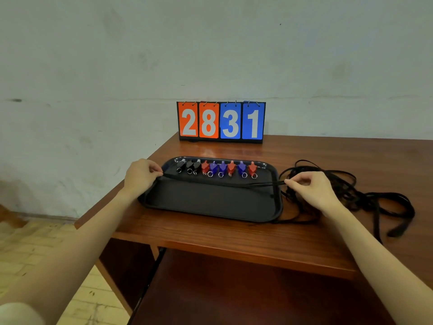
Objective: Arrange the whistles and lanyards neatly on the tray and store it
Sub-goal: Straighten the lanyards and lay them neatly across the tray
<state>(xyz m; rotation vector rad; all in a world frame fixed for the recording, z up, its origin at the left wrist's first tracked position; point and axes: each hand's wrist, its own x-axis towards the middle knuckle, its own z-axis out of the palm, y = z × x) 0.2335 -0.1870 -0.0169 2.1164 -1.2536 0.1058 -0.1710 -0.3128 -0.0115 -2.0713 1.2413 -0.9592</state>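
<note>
A flip scoreboard (221, 121) with orange cards reading 28 and blue cards reading 31 stands on a reddish-brown wooden table (234, 240) against a pale scuffed wall (210, 43).

I seem to be in a sports hall's back room: a flip scoreboard (221, 121) on a wooden desk (234, 235), referee whistles (216, 168), a scuffed bare wall (210, 48).
</note>
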